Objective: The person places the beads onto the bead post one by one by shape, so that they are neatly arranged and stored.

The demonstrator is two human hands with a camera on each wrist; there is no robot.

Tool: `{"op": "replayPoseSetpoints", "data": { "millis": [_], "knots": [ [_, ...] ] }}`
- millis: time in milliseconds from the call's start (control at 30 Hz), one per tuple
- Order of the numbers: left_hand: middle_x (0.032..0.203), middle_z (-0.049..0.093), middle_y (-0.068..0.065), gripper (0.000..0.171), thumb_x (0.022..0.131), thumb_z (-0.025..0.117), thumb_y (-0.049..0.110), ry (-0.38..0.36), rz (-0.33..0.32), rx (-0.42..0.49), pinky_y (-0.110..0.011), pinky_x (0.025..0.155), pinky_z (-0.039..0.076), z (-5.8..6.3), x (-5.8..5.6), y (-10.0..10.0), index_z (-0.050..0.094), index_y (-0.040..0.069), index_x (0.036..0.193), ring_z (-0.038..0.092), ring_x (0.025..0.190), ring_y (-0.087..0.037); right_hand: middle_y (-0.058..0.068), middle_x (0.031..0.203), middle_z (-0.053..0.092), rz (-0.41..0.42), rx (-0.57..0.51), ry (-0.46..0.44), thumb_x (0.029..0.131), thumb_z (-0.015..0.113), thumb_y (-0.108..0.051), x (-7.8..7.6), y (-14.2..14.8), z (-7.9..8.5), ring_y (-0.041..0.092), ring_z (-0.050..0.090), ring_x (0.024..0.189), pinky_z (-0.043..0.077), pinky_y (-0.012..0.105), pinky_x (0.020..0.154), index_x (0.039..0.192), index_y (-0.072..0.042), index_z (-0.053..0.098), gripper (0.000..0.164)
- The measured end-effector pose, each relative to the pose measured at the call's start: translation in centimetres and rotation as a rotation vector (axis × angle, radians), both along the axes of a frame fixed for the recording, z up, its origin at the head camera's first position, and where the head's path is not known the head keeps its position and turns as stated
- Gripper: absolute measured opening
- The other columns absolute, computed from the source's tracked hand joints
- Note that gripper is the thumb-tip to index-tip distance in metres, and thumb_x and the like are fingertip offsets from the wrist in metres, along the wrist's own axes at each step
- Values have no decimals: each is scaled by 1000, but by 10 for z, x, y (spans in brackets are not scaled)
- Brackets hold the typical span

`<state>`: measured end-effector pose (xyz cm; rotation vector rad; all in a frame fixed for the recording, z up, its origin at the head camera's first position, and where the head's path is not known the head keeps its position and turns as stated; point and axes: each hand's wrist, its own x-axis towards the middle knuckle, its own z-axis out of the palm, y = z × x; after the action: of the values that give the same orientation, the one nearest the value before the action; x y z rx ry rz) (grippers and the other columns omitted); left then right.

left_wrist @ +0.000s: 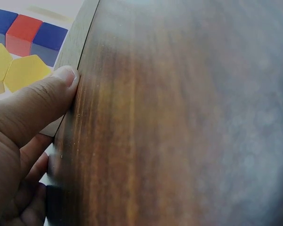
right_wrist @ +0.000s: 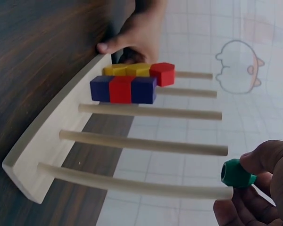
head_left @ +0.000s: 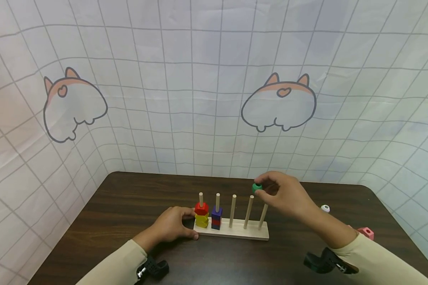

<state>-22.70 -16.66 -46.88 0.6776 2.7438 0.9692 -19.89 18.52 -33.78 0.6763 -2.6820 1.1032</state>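
A pale wooden peg stand (head_left: 241, 233) with a row of upright pegs sits on the table. My left hand (head_left: 170, 225) grips its left end, thumb (left_wrist: 61, 82) along the front edge and fingers behind. Between thumb and fingertips my right hand (head_left: 287, 194) pinches a green faceted bead (right_wrist: 237, 173), whose hole shows in the right wrist view. The bead is up by the tops of the two rightmost pegs, not threaded on either. On the leftmost peg, a red bead (right_wrist: 162, 74) tops two yellow beads (left_wrist: 27, 73). Beside it, a red cube (right_wrist: 120, 89) lies between two blue cubes (right_wrist: 144, 90).
Three bare pegs, the middle one (head_left: 233, 209) among them, stand right of the stacks. A white bead (head_left: 325, 208) and a pink block (head_left: 366, 233) lie on the dark table (head_left: 128, 190) near my right forearm, which partly hides that area. A patterned cloth (head_left: 199, 99) hangs behind.
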Motion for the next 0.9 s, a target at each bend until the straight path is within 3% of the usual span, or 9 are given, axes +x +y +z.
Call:
{"op": "replayPoseSetpoints", "data": {
  "millis": [900],
  "knots": [
    [122,73,-5,64,70,95,43,-3,5,9,-54,102,48,-1,0,-1,73,12,121,65,119,-28,-4,103,70,39,-56,-32,92,78,-12,6,-36,-1,10,68,86,58,30,73,114,-12,70,23]
  ]
}}
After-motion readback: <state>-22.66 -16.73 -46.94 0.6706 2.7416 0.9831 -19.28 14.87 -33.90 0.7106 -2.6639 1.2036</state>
